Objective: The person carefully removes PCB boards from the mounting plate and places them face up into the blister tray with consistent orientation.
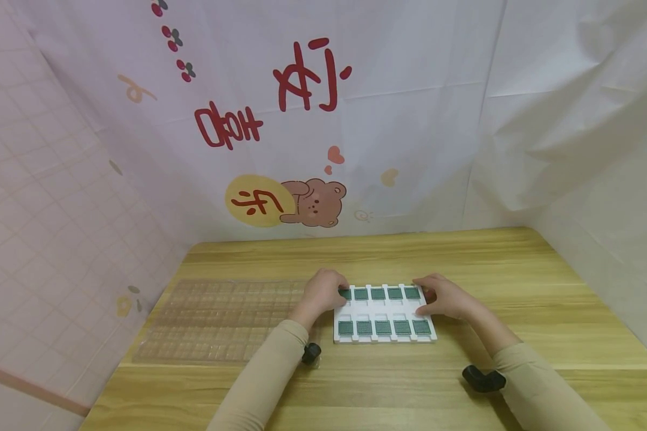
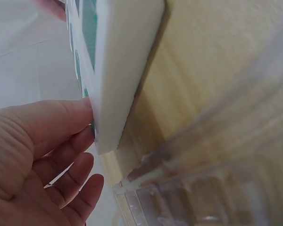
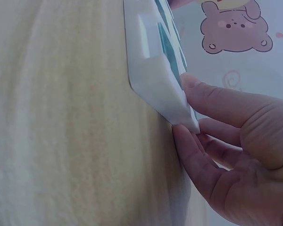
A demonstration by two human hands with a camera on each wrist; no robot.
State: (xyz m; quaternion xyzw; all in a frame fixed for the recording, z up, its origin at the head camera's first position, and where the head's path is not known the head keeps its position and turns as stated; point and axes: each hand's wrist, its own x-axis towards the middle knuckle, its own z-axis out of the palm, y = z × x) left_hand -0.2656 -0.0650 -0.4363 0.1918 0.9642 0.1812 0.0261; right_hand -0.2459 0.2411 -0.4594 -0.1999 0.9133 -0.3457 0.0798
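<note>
A white tray (image 1: 358,309) lies on the wooden table, with green square chip-like pieces (image 1: 383,327) set in two rows of pockets. At its far left corner my left hand (image 1: 322,293) pinches the edge, thumb on the top face and index finger against the far side; the other fingers are loosely bent in the left wrist view. My right hand (image 1: 446,297) grips the far right corner. In the right wrist view, its thumb (image 3: 217,96) presses the top while a finger (image 3: 191,150) touches the lower edge.
A clear plastic tray (image 1: 210,323) with many small compartments lies on the left of the table (image 1: 388,389), close to the white tray. Black devices (image 1: 483,380) sit at both wrists. Printed cloth (image 1: 410,120) hangs behind the table and along its sides.
</note>
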